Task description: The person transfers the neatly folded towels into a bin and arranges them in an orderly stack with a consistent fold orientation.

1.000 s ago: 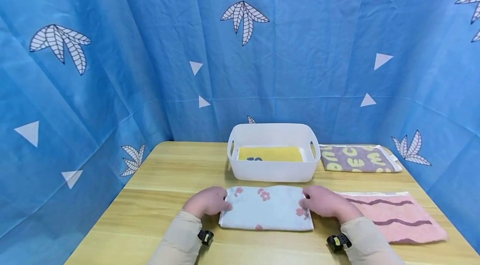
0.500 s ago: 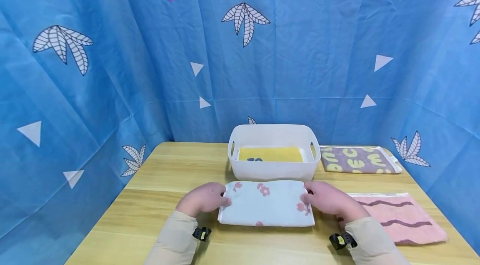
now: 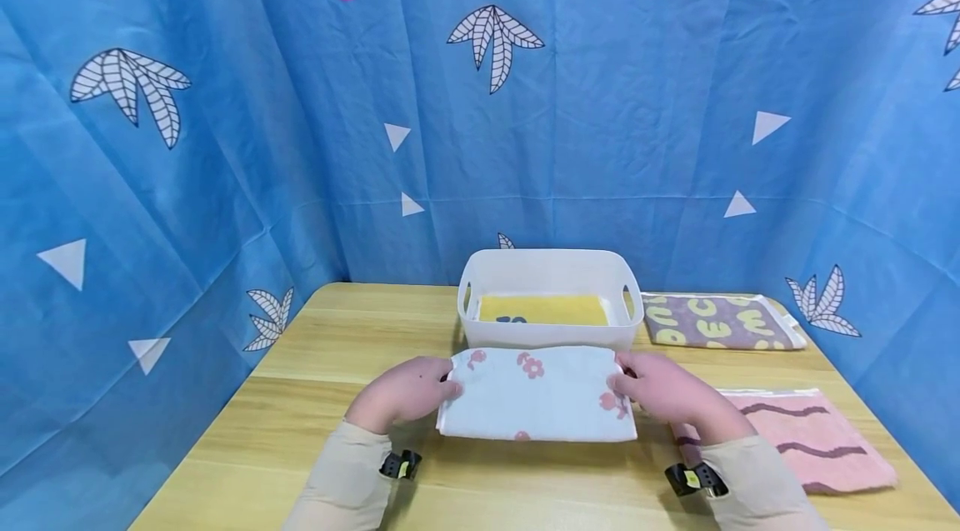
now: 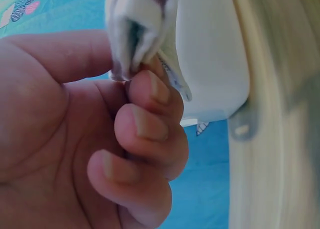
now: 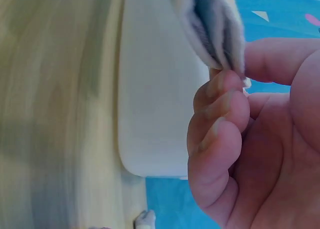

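A folded white towel (image 3: 536, 398) with pink flowers is stretched between my two hands, raised above the table in front of the white basket (image 3: 555, 337). My left hand (image 3: 405, 393) pinches its left end, and at the opposite end my right hand (image 3: 667, 393) does the same. Both wrist views show the folded layers of the towel (image 4: 137, 19) between thumb and fingers. Inside the basket lies a yellow towel (image 3: 555, 309) with a dark print. The basket's near wall (image 5: 155, 89) stands just beyond the right hand in the right wrist view.
On the wooden table (image 3: 300, 414), a folded purple towel (image 3: 720, 321) with yellow letters lies to the right of the basket. Nearer, a pink towel (image 3: 817, 439) with wavy brown stripes lies partly behind my right forearm. Blue curtains (image 3: 615, 114) enclose the back and sides.
Both hands have lifted the flowered towel from the table and moved it forward, toward the basket. Its far edge now overlaps the lower part of the basket's front in the head view.
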{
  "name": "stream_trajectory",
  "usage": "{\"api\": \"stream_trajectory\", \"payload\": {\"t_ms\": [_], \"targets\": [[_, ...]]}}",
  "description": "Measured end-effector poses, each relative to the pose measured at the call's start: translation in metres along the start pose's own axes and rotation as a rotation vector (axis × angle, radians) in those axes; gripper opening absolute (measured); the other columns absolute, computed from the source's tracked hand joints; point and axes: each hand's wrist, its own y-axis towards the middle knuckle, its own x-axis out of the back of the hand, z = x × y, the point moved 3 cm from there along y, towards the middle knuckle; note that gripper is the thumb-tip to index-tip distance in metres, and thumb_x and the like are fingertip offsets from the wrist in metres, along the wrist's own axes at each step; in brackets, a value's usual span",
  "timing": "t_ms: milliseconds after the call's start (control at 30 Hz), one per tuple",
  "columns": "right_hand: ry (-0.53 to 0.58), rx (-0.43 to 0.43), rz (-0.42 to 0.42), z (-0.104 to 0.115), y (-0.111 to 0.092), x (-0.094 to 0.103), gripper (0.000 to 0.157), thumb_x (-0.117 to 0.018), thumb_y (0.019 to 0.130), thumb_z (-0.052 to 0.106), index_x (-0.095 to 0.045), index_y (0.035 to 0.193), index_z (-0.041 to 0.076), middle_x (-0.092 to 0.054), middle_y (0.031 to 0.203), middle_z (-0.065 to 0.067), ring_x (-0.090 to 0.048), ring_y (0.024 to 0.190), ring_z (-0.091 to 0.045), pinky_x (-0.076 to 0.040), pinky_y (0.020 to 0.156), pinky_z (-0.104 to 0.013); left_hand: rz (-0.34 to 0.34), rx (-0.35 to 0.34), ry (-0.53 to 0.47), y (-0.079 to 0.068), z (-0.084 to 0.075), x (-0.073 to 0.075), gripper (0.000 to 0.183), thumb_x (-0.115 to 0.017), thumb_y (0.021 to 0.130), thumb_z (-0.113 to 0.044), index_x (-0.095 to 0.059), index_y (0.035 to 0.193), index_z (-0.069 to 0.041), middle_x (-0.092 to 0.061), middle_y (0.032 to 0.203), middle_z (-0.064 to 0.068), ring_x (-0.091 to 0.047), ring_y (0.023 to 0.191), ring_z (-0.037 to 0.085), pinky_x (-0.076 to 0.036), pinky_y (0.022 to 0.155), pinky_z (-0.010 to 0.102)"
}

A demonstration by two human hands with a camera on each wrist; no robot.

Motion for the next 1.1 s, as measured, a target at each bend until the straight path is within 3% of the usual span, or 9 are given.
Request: {"api": "stream_trajectory", "payload": {"t_ms": [300, 667, 867, 1100], "targets": [[0.076, -0.034, -0.029, 0.004, -0.004, 0.007, 0.015, -0.052, 0.096, 0.026, -0.057, 0.088, 0.014, -0.058, 0.07, 0.0, -0.047, 0.052, -0.017, -0.041, 0.049, -0.031, -0.042, -0.04, -0.039, -0.005, -0.006, 0.008, 0.025, -0.046, 0.098, -0.033, -0.058, 0.113, -0.017, -0.059, 0.092, -0.007, -0.055, 0.089, 0.012, -0.043, 0.081, 0.038], [0.093, -0.029, -0.153, 0.009, -0.002, 0.013, 0.022, -0.05, 0.097, 0.03, -0.054, 0.08, 0.016, -0.054, 0.064, -0.003, -0.045, 0.049, -0.018, -0.039, 0.047, -0.031, -0.153, -0.104, -0.042, -0.009, -0.012, 0.015, 0.026, -0.042, 0.099, -0.034, -0.056, 0.116, -0.02, -0.06, 0.095, -0.005, -0.055, 0.089, 0.012, -0.044, 0.083, 0.039], [0.154, -0.028, -0.184, 0.013, -0.002, 0.018, 0.027, -0.046, 0.099, 0.029, -0.05, 0.079, 0.011, -0.061, 0.073, -0.003, -0.055, 0.063, -0.019, -0.04, 0.052, -0.033, -0.22, -0.109, -0.111, -0.006, -0.012, 0.018, 0.029, -0.042, 0.099, -0.033, -0.054, 0.123, -0.021, -0.06, 0.104, -0.006, -0.056, 0.093, 0.012, -0.043, 0.086, 0.039], [0.173, -0.035, -0.212, 0.013, -0.002, 0.02, 0.028, -0.045, 0.099, 0.03, -0.05, 0.082, 0.008, -0.064, 0.079, -0.002, -0.062, 0.073, -0.017, -0.045, 0.06, -0.034, -0.262, -0.046, -0.155, 0.001, -0.013, 0.013, 0.033, -0.042, 0.099, -0.037, -0.053, 0.121, -0.016, -0.059, 0.101, -0.003, -0.055, 0.088, 0.014, -0.044, 0.081, 0.039]]}}
